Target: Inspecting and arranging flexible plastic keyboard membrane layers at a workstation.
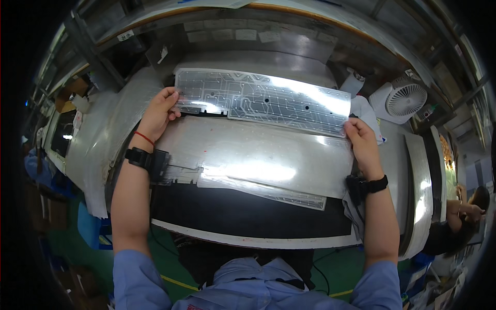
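Note:
A long clear film sheet printed with silver circuit traces (268,101) is stretched between my two hands above the far part of the bench. My left hand (161,109) pinches its left edge between thumb and fingers. At the opposite end, my right hand (361,139) grips the lower right corner. Nearer to me lies a stack of similar clear sheets (248,150), shiny under the light. Its lower sheets (268,194) show printed traces at the front edge. Beneath the stack is a black work mat (248,214).
A white fan (405,101) stands at the back right. Metal sheets line the bench on the left (98,150) and the right (418,191). Overhead, a shelf (248,18) runs along the back. Another person (460,219) is at the far right. A blue stool (90,227) stands at lower left.

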The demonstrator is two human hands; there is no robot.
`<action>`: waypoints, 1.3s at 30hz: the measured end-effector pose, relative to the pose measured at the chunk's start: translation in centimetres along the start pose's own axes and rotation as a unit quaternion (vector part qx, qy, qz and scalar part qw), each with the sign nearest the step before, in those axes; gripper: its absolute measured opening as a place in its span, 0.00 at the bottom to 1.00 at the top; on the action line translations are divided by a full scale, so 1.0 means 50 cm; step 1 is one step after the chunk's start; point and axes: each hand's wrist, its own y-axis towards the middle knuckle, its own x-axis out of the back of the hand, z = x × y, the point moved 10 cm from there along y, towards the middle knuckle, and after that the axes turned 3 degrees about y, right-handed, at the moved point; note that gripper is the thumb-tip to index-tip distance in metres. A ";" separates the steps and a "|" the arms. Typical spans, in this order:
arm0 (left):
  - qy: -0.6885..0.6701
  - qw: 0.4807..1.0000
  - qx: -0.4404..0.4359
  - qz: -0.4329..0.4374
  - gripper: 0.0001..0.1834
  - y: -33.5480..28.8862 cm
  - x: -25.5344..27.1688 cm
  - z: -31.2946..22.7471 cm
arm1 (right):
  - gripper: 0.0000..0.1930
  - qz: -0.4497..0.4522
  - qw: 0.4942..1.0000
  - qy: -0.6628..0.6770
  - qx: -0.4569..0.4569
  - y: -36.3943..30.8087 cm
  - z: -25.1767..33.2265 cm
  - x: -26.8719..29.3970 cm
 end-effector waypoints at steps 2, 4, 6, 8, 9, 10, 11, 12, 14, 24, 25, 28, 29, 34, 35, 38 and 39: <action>-0.017 1.000 -0.003 -0.020 0.11 -0.003 0.011 0.000 | 0.19 0.028 0.999 -0.031 -0.016 -0.012 0.009 -0.023; -0.023 0.999 -0.003 -0.029 0.12 0.000 0.018 0.003 | 0.29 0.088 0.992 -0.083 -0.023 -0.024 0.015 -0.045; -0.016 1.000 -0.006 -0.026 0.12 0.000 0.017 0.002 | 0.39 0.181 0.971 -0.153 -0.020 -0.039 0.018 -0.062; -0.011 1.000 -0.009 -0.023 0.12 -0.002 0.015 0.001 | 0.33 0.219 0.957 -0.187 -0.040 -0.049 0.021 -0.072; -0.011 1.000 -0.011 -0.022 0.11 -0.002 0.016 0.001 | 0.30 0.230 0.955 -0.183 -0.024 -0.047 0.013 -0.073; -0.011 1.000 -0.013 -0.020 0.11 0.000 0.016 0.001 | 0.28 0.240 0.954 -0.180 -0.009 -0.047 0.019 -0.081; -0.016 1.000 -0.015 -0.019 0.11 0.001 0.017 0.001 | 0.20 0.210 0.959 -0.181 -0.051 -0.046 0.015 -0.072; -0.021 0.999 -0.018 -0.019 0.11 0.002 0.018 0.002 | 0.19 0.202 0.959 -0.190 -0.056 -0.043 0.015 -0.070; -0.035 0.999 -0.019 -0.024 0.11 0.004 0.025 0.004 | 0.17 0.185 0.958 -0.209 -0.064 -0.038 0.013 -0.066; -0.167 0.976 -0.034 -0.136 0.13 -0.025 0.004 -0.046 | 0.11 0.069 0.992 -0.101 0.025 -0.016 0.026 -0.026; -0.155 0.978 -0.032 -0.134 0.13 -0.029 0.003 -0.048 | 0.10 0.062 0.993 -0.096 0.026 -0.016 0.027 -0.027; 0.115 0.989 -0.092 -0.018 0.11 -0.033 -0.030 -0.082 | 0.10 0.059 0.992 -0.108 0.033 -0.015 0.033 -0.030; 0.170 0.978 -0.118 -0.016 0.08 -0.046 -0.053 -0.096 | 0.10 0.059 0.991 -0.116 0.035 -0.016 0.032 -0.029; 0.255 0.948 -0.069 0.178 0.06 -0.105 -0.180 -0.073 | 0.11 0.057 0.990 -0.125 0.028 -0.014 0.021 -0.029; 0.273 0.937 -0.061 0.210 0.06 -0.114 -0.199 -0.066 | 0.11 0.058 0.990 -0.124 0.024 -0.014 0.022 -0.031; 0.317 0.916 -0.041 0.241 0.07 -0.126 -0.230 -0.055 | 0.12 0.058 0.989 -0.136 0.020 -0.016 0.026 -0.032; 0.304 0.921 -0.031 0.242 0.07 -0.123 -0.227 -0.050 | 0.12 0.058 0.989 -0.135 0.020 -0.016 0.027 -0.032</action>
